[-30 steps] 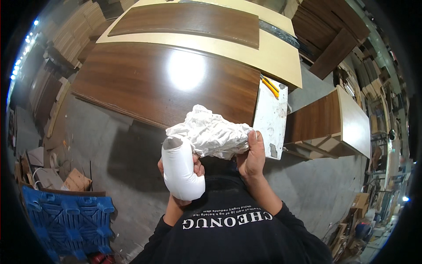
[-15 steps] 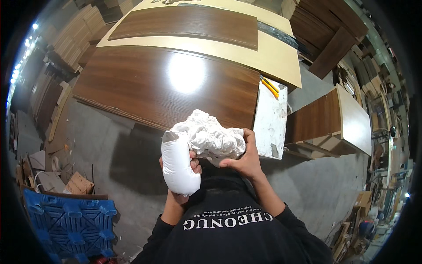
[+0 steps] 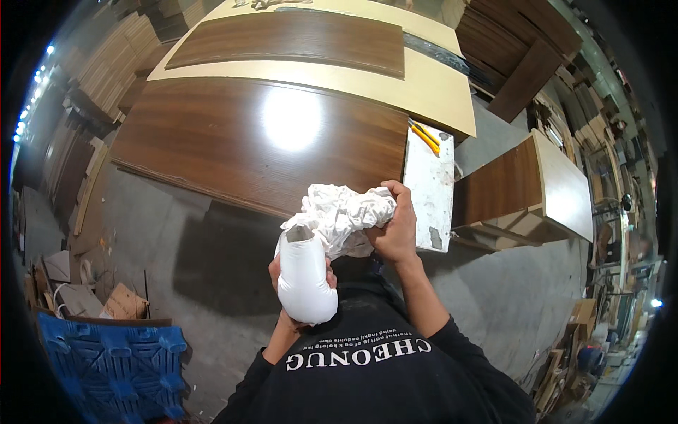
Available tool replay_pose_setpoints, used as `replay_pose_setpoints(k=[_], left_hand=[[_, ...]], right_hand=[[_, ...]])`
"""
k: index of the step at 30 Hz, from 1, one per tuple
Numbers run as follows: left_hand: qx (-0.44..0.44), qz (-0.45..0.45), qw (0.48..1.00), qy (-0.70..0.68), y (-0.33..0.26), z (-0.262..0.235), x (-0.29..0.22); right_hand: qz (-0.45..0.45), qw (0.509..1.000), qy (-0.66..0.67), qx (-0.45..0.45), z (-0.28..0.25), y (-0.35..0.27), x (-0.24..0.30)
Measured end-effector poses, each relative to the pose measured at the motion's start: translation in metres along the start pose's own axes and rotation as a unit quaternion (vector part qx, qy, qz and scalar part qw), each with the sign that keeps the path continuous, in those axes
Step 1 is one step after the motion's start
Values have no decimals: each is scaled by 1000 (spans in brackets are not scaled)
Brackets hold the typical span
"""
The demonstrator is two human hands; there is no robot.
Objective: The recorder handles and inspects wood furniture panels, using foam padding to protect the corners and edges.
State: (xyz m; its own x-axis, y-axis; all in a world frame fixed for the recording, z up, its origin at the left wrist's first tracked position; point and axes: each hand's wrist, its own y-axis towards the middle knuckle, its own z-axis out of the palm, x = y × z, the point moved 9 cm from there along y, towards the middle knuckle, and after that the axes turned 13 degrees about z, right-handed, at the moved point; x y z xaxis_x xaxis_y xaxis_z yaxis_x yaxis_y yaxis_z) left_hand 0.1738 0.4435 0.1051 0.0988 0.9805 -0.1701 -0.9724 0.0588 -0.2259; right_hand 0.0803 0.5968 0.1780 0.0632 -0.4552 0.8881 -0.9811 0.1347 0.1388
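My left hand [image 3: 274, 273] is closed around a plump, smooth white pouch-like container [image 3: 304, 279] with a dark opening at its top; much of the hand is hidden behind it. Bunched against the container's upper side is a crumpled white cloth [image 3: 340, 212]. My right hand [image 3: 397, 232] grips the cloth's right end, thumb on the near side and fingers curled over the far edge. Both hands are held in front of my body, by the near edge of a brown wood-grain panel [image 3: 240, 152].
A second brown panel [image 3: 296, 42] lies farther back on a cream board [image 3: 438, 95]. Yellow-handled cutters [image 3: 425, 138] rest on a worn white surface [image 3: 431, 201]. To the right stands a brown cabinet piece [image 3: 498, 187]; a blue pallet [image 3: 113, 367] is at lower left.
The white container has shifted right and tipped, so its opening now shows. My right hand has moved up along the cloth, its thumb now higher. The cloth is bunched differently.
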Motion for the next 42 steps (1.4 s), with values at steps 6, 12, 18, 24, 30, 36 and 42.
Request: replay_pose_setpoints(k=[6, 12, 18, 24, 30, 36, 42], left_hand=[[41, 12, 998, -38, -6, 6, -3], [21, 3, 995, 99, -4, -12, -26], [46, 100, 946, 306, -6, 21, -45], [37, 210, 893, 396, 0, 24, -52], [57, 256, 860, 437, 0, 42, -54], [72, 245, 881, 398, 1, 44, -54], [86, 197, 899, 381, 3, 49, -45]], right_hand=[[16, 995, 66, 68, -11, 4, -18], [193, 898, 173, 356, 14, -35, -51], [234, 913, 263, 208, 15, -31, -51], [260, 847, 438, 150, 13, -44, -40], [73, 845, 443, 291, 3, -47, 23], [45, 917, 231, 323, -4, -41, 26], [3, 965, 119, 234, -9, -39, 12]])
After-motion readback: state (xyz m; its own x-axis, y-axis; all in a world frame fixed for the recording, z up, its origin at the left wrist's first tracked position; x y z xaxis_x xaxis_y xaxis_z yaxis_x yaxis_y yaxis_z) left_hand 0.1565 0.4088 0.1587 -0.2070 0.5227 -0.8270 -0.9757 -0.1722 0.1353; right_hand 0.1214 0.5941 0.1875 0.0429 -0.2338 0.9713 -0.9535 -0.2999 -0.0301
